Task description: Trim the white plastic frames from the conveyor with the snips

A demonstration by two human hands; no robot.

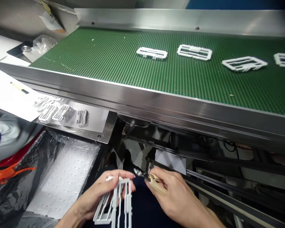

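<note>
My left hand (102,188) is closed around white plastic frames (122,202), at least two of them, held at an angle to each other in front of my body. Its thumb lies along their upper end. Just to the right, my right hand (171,188) grips a pair of cutting pliers (158,186) by its cream handles. The metal jaws point left toward the frames, close to the left fingertips but apart from the plastic. Parts of the frames are hidden behind the left fingers.
A green conveyor belt (104,60) with a metal edge crosses ahead, carrying several white frames (194,52). Stacked frames (63,113) rest on a metal table at left. Below stands a plastic-lined box (61,171) beside an orange-handled tool (7,174). White sheets (9,91) jut over the table.
</note>
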